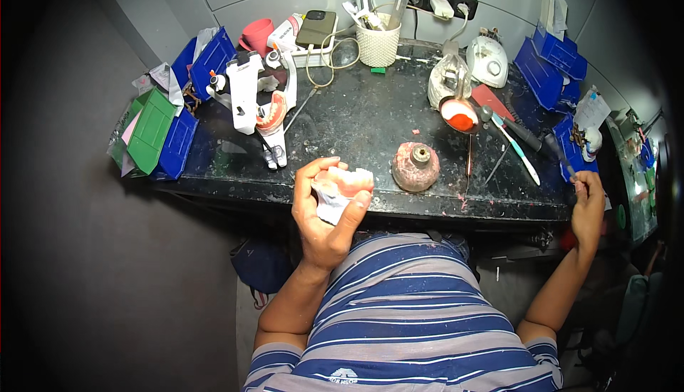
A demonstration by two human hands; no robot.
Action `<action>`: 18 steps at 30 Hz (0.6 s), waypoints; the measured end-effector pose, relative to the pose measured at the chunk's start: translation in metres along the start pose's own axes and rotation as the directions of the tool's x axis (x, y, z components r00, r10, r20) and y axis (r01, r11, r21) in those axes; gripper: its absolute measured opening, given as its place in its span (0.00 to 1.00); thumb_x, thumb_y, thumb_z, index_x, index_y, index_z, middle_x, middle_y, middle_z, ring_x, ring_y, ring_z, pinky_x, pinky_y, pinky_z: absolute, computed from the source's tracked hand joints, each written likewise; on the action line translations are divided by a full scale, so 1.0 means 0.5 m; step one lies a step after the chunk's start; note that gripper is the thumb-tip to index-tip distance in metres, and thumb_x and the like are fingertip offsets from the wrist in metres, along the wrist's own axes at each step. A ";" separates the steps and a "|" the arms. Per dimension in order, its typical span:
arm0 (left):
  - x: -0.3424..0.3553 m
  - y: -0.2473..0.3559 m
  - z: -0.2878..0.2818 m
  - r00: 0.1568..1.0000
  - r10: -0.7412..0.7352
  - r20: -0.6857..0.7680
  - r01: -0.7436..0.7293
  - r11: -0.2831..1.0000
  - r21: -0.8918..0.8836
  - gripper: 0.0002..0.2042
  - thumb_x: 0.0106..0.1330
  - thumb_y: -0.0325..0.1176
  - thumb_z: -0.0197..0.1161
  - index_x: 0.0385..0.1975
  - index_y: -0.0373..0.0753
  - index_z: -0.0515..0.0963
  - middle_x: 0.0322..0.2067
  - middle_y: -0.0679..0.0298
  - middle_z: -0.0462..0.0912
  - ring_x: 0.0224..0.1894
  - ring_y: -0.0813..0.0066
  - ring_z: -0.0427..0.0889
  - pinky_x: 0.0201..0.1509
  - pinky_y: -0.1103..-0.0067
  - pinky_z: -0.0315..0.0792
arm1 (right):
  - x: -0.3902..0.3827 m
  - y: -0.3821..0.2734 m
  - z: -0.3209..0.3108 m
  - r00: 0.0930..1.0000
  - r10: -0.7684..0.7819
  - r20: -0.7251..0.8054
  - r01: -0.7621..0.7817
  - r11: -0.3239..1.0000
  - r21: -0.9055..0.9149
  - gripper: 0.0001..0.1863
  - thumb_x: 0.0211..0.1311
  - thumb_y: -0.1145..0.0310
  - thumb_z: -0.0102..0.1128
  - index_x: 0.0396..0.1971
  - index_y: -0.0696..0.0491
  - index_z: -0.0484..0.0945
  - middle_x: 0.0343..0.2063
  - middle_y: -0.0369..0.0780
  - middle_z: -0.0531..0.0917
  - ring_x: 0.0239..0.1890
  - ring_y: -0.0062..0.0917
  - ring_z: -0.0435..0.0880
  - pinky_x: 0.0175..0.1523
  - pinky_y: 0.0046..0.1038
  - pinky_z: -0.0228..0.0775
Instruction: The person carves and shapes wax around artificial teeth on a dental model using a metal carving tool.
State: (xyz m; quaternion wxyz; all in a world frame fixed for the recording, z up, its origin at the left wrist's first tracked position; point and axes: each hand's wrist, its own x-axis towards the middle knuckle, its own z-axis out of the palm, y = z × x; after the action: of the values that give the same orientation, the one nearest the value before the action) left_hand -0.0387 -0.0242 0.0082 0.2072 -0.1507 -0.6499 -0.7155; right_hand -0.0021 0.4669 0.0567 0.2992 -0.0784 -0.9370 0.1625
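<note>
At the far left, a green bin is leaning beside blue bins, and an articulator is standing near them with a denture in it. Right of these, the left hand is closing around a white and pink model, thumb on its right side, fingers behind and to the left. The model is sitting at the near edge of the bench, in front of the person; its pink part is facing up and away, its white part is pointing down into the palm, and its longer side is running roughly left to right.

A round burner is standing just right of the model, so the left hand is being much the nearer one to it. Beyond, a dish of red and a toothbrush are lying further right.

At the far right, the right hand is pinching the near end of a slim tool between thumb and fingers. The tool's long axis is slanting away and leftward, its far end pointing toward the back of the bench; the model is lying well apart, to its left. Whether the tool is touching the blue bin behind it, I cannot tell.
</note>
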 end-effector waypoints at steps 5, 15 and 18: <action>-0.009 0.001 0.011 0.990 0.142 0.020 -0.143 0.973 0.181 0.33 0.60 0.27 0.80 0.63 0.30 0.70 0.56 0.52 0.79 0.54 0.67 0.82 0.63 0.71 0.75 | -0.016 -0.095 -0.028 0.980 0.017 0.197 -0.173 0.556 0.813 0.03 0.79 0.74 0.59 0.45 0.56 0.77 0.40 0.35 0.78 0.41 0.19 0.76 0.53 0.23 0.70; -0.010 0.009 0.025 0.940 0.321 0.113 -0.340 0.872 0.351 0.37 0.55 0.28 0.85 0.60 0.31 0.66 0.57 0.45 0.78 0.54 0.59 0.83 0.60 0.70 0.78 | -0.056 -0.296 0.038 0.992 -0.127 0.023 0.035 0.439 0.898 0.08 0.79 0.74 0.56 0.48 0.64 0.78 0.39 0.46 0.86 0.43 0.27 0.88 0.53 0.30 0.82; -0.011 0.020 0.046 0.936 0.351 0.036 -0.322 0.810 0.490 0.33 0.53 0.31 0.87 0.50 0.34 0.66 0.51 0.44 0.80 0.49 0.54 0.85 0.54 0.68 0.80 | -0.082 -0.401 0.052 0.982 -0.181 0.044 0.031 0.390 0.920 0.08 0.77 0.76 0.59 0.49 0.64 0.79 0.41 0.48 0.87 0.45 0.29 0.89 0.53 0.30 0.83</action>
State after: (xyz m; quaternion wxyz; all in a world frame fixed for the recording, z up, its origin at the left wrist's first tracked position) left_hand -0.0301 -0.0014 0.0166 0.3798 -0.1859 -0.7662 -0.4839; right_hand 0.0059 0.2626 0.0850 0.2378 0.1698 -0.7150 0.6351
